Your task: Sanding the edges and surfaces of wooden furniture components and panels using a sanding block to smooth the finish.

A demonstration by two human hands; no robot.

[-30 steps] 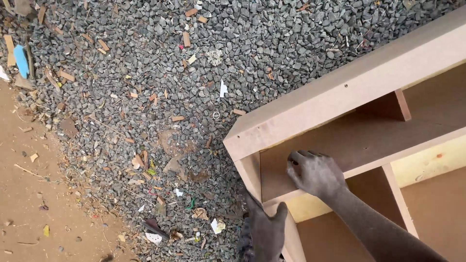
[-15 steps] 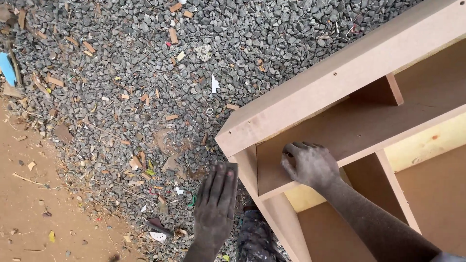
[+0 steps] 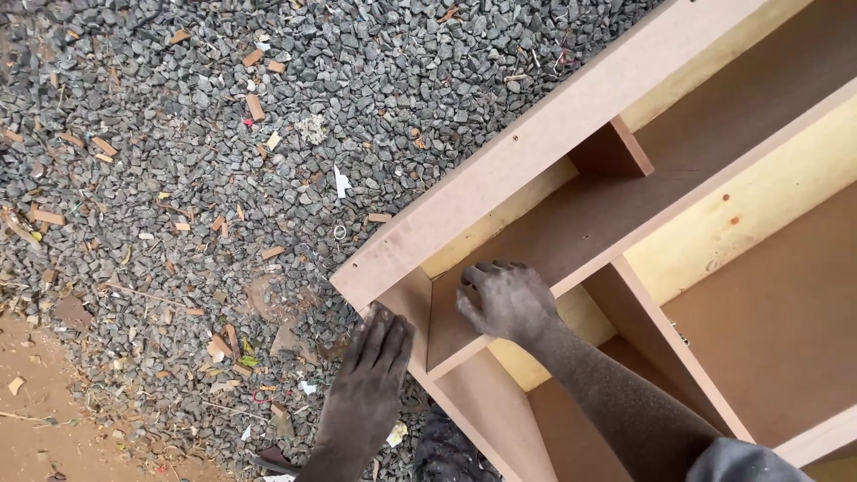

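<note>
The large brown fibreboard cabinet frame with inner shelves (image 3: 571, 152) lies on the grey gravel ground (image 3: 223, 134). The left hand (image 3: 373, 375), fingers extended flat and holding nothing, presses against the frame's outer corner panel. The right hand (image 3: 509, 302), fingers curled loosely, rests inside the corner compartment on the panel.

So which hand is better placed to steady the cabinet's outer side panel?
Probably the left hand: it lies flat against the outside of the side panel. The right hand rests inside the cabinet frame, on an inner board.
</note>
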